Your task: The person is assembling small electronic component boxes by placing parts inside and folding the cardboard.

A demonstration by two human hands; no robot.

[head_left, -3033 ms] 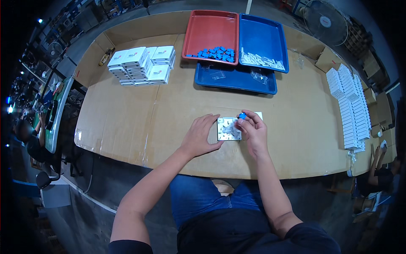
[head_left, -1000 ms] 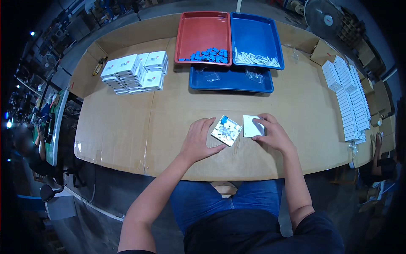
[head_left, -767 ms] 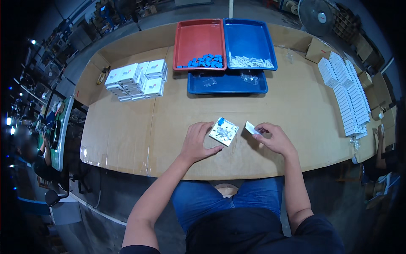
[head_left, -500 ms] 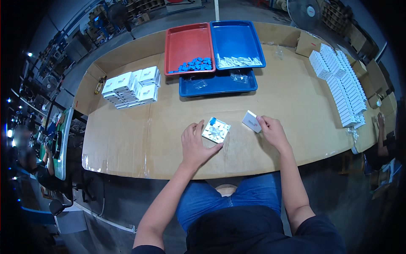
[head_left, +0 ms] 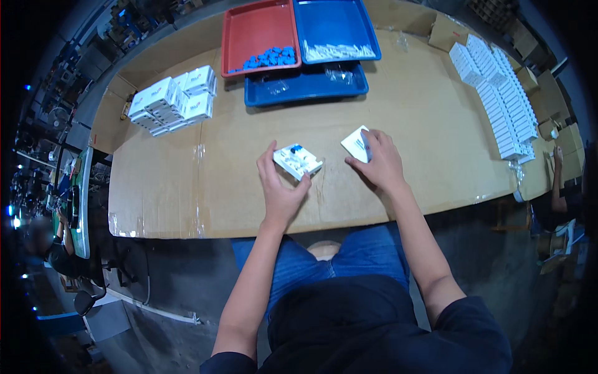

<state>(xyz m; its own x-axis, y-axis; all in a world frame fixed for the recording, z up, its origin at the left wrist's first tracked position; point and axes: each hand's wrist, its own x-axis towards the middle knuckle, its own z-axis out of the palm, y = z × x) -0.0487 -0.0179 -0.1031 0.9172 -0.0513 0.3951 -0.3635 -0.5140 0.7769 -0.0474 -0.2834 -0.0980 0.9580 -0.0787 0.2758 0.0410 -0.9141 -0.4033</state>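
My left hand (head_left: 283, 190) grips a small square white plastic housing (head_left: 294, 163) by its edges, thumb on the near corner and fingers on the left side. The housing's inner side faces up and a blue piece (head_left: 296, 149) sits near its far edge; finer parts inside are too small to make out. To the right, my right hand (head_left: 385, 165) is closed on a flat white square cover (head_left: 355, 144) with faint print on it. Fingers lie over its right edge and the thumb is at the near side. Housing and cover are apart, over the cardboard-covered table (head_left: 249, 134).
Beyond my hands lie a red tray (head_left: 258, 31) with blue pieces, a blue tray (head_left: 333, 28) with white sticks, and a lower blue tray (head_left: 305, 92) with clear bags. Stacked white boxes (head_left: 163, 100) stand left; long rows of white units (head_left: 498, 100) stand right.
My right hand has turned the cover and now spreads its fingers and thumb around it. My left hand has tilted the housing. The whole view has shifted, so the table sits higher in the picture.
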